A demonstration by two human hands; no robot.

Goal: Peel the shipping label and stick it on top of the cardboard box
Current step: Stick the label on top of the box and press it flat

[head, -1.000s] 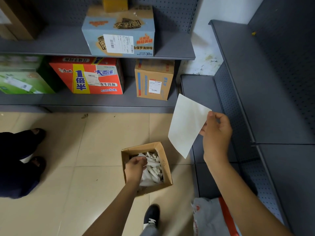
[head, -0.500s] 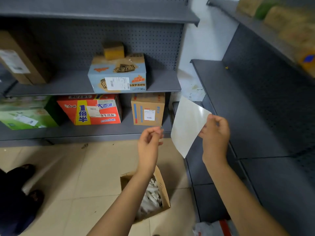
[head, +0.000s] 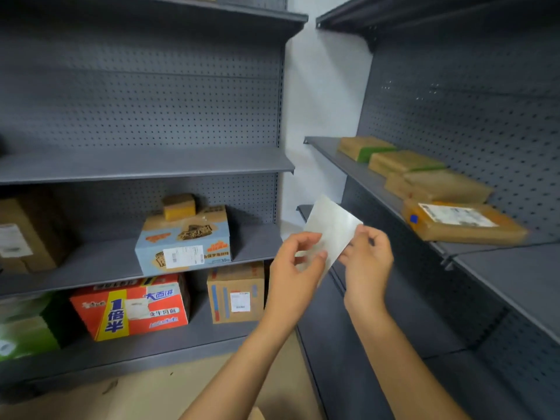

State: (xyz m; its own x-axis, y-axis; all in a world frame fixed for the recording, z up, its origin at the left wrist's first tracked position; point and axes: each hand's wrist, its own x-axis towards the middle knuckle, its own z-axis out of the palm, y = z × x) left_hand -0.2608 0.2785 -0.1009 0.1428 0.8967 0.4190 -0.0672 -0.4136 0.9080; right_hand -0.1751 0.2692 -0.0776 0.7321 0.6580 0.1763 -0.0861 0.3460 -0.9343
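White shipping label [head: 331, 230] pinched between left hand [head: 298, 265] and right hand [head: 368, 262], held left of labelled parcel [head: 463, 221], likely for peeling; blank side faces camera.

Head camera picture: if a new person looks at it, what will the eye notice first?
First, the white label sheet at the centre, pinched by the left hand and the right hand in front of the grey shelves. Next, the red and yellow carton low on the left shelf. Then the flat brown parcels lined up on the right shelf.
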